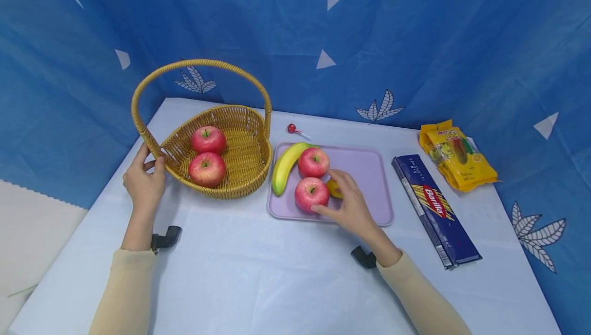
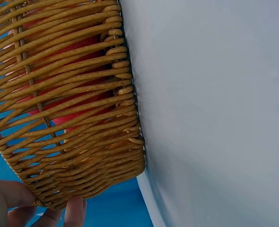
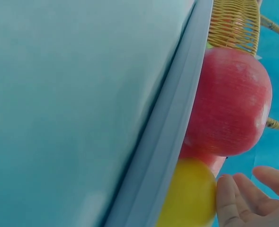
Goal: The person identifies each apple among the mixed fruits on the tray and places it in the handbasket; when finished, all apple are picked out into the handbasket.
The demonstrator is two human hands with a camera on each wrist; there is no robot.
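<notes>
My left hand [image 1: 145,181] grips the rim of a wicker basket [image 1: 244,158] at its left end, beside the foot of the tall handle. In the left wrist view, fingertips curl over the woven edge [image 2: 58,198]. Two red apples, a rear one [image 1: 209,140] and a front one [image 1: 207,170], lie in the basket. Over a lilac tray [image 1: 362,165] is my right hand [image 1: 353,209], fingers spread, thumb at the near apple [image 1: 310,195]. A yellow fruit [image 3: 189,194] lies against its fingertips, partly hidden from the head view. Another apple [image 1: 314,162] and a banana [image 1: 287,165] share the tray.
A red lollipop [image 1: 293,129] lies behind the tray. To the right are a blue spaghetti box [image 1: 434,207] and a yellow snack packet [image 1: 457,155]. Blue cloth [image 1: 277,27] hangs behind the white table [image 1: 258,273].
</notes>
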